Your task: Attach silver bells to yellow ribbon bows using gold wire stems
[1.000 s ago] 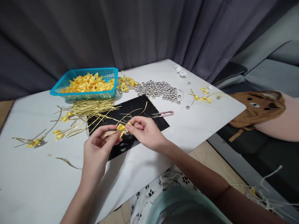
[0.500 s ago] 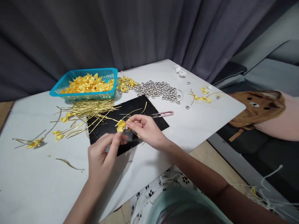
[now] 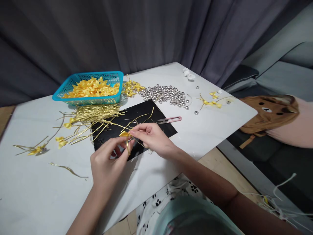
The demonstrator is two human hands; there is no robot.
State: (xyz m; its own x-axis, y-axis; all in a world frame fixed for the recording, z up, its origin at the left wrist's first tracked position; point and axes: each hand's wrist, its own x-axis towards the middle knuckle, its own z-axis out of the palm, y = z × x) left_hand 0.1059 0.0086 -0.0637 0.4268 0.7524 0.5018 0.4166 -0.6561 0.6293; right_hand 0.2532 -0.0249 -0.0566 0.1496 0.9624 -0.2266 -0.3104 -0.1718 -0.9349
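A yellow ribbon bow point(image 3: 124, 133) is held over the black board point(image 3: 146, 111), partly covered by fingers. My right hand point(image 3: 154, 139) is closed, with thumb and forefinger pinching the bow's right side. Closed in a pinch from the left, my left hand point(image 3: 109, 155) grips a gold twist tie point(image 3: 127, 147) that loops down from the bow. Thin wire ends stick out around my fingertips. The bell-like silver piece on the bow is hidden now. Beyond my hands lies a bundle of gold twist ties point(image 3: 97, 112).
A blue basket point(image 3: 85, 99) of yellow bows stands at the back left. Silver beads or bells point(image 3: 166, 94) are spread behind the board. Pink-handled thread snips point(image 3: 171, 119) lie on the board's right side. Finished-looking bow pieces point(image 3: 37, 150) lie at left. A brown bag point(image 3: 269, 112) sits at right.
The bow has been turned and its silver piece is out of sight. My left fingertips have moved up to the right and now pinch a gold tie hanging in a loop.
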